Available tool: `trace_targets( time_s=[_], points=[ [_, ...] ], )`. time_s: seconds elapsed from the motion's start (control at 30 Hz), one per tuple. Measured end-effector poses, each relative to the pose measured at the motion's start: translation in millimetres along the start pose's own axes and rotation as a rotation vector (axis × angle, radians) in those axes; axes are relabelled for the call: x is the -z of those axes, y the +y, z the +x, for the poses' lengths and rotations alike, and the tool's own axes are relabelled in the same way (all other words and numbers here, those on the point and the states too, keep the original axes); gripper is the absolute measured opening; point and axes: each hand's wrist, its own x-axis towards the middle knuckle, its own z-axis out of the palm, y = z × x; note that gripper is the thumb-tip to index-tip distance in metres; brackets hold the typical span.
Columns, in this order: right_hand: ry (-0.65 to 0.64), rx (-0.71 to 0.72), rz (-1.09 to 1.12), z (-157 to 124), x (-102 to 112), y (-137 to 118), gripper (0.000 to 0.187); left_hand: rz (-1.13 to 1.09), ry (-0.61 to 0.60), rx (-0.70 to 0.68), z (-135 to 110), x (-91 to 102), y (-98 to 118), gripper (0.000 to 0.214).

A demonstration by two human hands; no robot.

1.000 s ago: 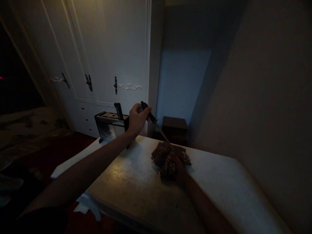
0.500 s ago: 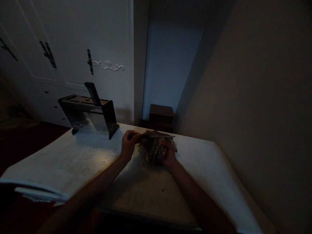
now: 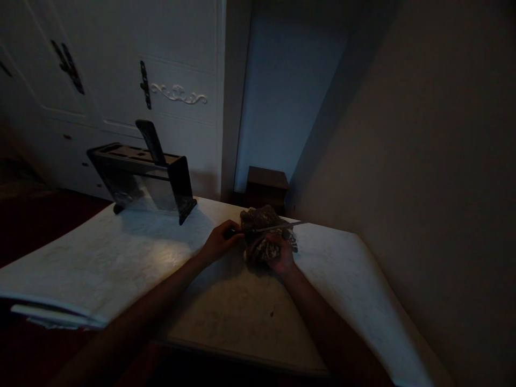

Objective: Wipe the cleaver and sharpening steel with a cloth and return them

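My left hand (image 3: 222,239) is closed around the dark handle of a knife (image 3: 278,227), whose thin blade points right. A bunched brown patterned cloth (image 3: 262,217) lies behind and below the blade. My right hand (image 3: 281,255) grips a fold of this cloth, just under the blade. Whether the cloth touches the blade is hard to make out in the dim light. To the left, a knife block (image 3: 149,191) with clear sides and a dark frame stands on the white table (image 3: 133,242). One black-handled knife (image 3: 151,141) sticks up from its top.
A white wardrobe (image 3: 181,43) with dark handles stands behind the table. Beyond the table's far edge is a small brown cabinet (image 3: 267,177). A wall (image 3: 423,134) runs along the right side. A small dark speck (image 3: 272,314) lies on the near tabletop.
The knife has shifted slightly right, its tip now reaching past the cloth. More cloth bulges up behind the blade. My left hand has turned and lowered a little; the view has shifted slightly.
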Motion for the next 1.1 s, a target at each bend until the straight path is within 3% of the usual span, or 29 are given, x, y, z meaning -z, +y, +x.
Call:
trace_targets(
  time_s=[0.17,0.33,0.5,0.67,0.93,1.1],
  points=[
    [0.027,0.038,-0.074,-1.6,-0.7,2.7,0.022,0.123,-0.064,-0.075,-3.8,-1.6,-0.5,0.019],
    [0.016,0.027,-0.109,-3.4,0.5,2.6,0.029,0.144,-0.044,-0.045,-3.5,-1.0,-1.4,0.026],
    [0.038,0.072,-0.179,-7.2,-4.3,2.3,0.050,-0.069,-0.144,0.114,1.9,0.9,-7.2,0.036],
    [0.033,0.072,-0.235,-13.4,-12.1,1.4,0.053,-0.265,-0.269,0.291,8.3,8.2,-11.8,0.041],
    [0.100,0.120,-0.255,-12.1,-19.1,5.8,0.049,-0.198,-0.179,0.224,11.3,9.4,-12.1,0.039],
    [0.121,0.195,-0.308,-8.5,-19.4,11.3,0.053,-0.203,-0.242,0.267,10.4,12.4,-8.1,0.040]
  ],
)
